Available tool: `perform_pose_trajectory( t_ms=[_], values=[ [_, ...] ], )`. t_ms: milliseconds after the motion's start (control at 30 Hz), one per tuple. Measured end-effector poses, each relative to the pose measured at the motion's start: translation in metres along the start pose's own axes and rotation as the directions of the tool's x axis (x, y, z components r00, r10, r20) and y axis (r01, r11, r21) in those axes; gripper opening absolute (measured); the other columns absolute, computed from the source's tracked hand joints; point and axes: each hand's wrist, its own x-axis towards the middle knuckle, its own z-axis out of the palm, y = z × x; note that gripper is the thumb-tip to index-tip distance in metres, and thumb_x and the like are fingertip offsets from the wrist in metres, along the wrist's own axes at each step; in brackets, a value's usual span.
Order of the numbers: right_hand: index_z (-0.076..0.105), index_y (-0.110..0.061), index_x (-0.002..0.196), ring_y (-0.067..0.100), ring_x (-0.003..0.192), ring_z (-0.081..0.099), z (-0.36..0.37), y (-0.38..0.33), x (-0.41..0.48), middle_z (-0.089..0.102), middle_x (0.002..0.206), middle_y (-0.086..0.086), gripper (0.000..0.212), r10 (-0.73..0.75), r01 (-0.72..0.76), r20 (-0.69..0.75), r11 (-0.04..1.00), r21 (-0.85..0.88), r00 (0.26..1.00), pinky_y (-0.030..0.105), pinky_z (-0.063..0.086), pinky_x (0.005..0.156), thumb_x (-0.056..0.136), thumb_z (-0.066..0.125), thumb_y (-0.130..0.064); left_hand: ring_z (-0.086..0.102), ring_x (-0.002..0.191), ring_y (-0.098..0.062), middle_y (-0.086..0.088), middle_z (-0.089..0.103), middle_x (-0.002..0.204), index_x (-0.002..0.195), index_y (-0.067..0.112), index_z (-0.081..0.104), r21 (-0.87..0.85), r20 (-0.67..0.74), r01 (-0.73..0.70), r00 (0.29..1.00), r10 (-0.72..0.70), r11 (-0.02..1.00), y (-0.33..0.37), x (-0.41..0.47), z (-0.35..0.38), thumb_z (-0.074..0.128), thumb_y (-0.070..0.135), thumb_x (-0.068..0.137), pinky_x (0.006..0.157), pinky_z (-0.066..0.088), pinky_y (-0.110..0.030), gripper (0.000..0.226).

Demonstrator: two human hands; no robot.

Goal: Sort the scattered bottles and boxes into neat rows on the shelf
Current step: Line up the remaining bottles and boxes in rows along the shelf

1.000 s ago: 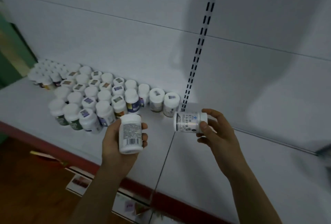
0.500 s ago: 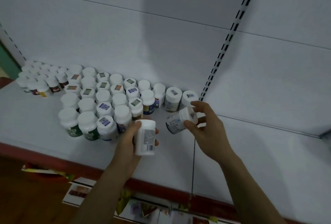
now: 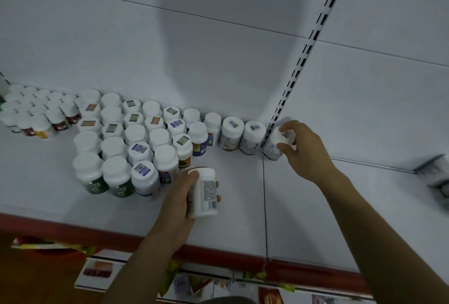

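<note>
Several white-capped bottles (image 3: 136, 143) stand in tight rows on the white shelf (image 3: 243, 206), against its back wall. My left hand (image 3: 179, 197) grips a white bottle with a barcode label (image 3: 205, 192) above the shelf, just right of the front row. My right hand (image 3: 302, 148) holds a small white bottle (image 3: 275, 146) by its cap. That bottle stands upright at the right end of the back row, next to the slotted upright (image 3: 291, 82).
The shelf's red front edge (image 3: 218, 252) runs along the bottom. Below it lie boxes and packets (image 3: 97, 272) on a lower level. A blurred bottle (image 3: 435, 175) lies at the far right of the shelf. Bare shelf surface stretches between my hands.
My right hand carried its small bottle back and to the right and set it upright at the end of the back row. My left hand kept its bottle and shifted slightly.
</note>
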Motion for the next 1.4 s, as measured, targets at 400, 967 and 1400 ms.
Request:
perform_pose_trajectory(
  t_ms=[400, 967, 1400],
  values=[
    [0.06, -0.008, 0.117, 0.032, 0.115, 0.057, 0.027, 0.004, 0.01, 0.052, 0.131, 0.013, 0.033, -0.003, 0.008, -0.074, 0.998, 0.058, 0.997, 0.033, 0.047, 0.095, 0.088, 0.073, 0.001, 0.072, 0.077, -0.029, -0.021, 0.074, 0.098, 0.119, 0.01, 0.066, -0.055, 0.004, 0.022, 1.0, -0.022, 0.998, -0.003, 0.004, -0.004, 0.058, 0.034, 0.084, 0.063, 0.06, -0.036, 0.044],
    [0.061, -0.027, 0.109, 0.007, 0.088, 0.063, 0.027, -0.039, -0.064, 0.065, 0.103, -0.014, 0.013, 0.269, -0.079, -0.234, 0.796, 0.6, 0.934, 0.02, 0.05, 0.069, 0.098, 0.061, -0.033, 0.064, 0.104, -0.031, -0.012, 0.067, 0.128, 0.132, 0.021, 0.063, -0.045, 0.147, -0.007, 0.989, 0.013, 0.999, -0.001, 0.009, 0.005, 0.065, 0.021, 0.084, 0.077, 0.06, -0.039, 0.048],
    [0.053, -0.033, 0.143, 0.02, 0.109, 0.061, -0.004, -0.061, -0.059, 0.058, 0.136, -0.011, 0.043, -0.138, -0.057, 0.277, 0.802, 0.595, 0.951, 0.037, 0.056, 0.09, 0.1, 0.056, -0.031, 0.067, 0.084, -0.031, -0.025, 0.069, 0.116, 0.131, 0.01, 0.062, 0.131, 0.353, 0.104, 0.925, -0.145, 0.986, -0.011, 0.007, 0.014, 0.059, 0.038, 0.09, 0.065, 0.052, -0.036, 0.049]
  ],
)
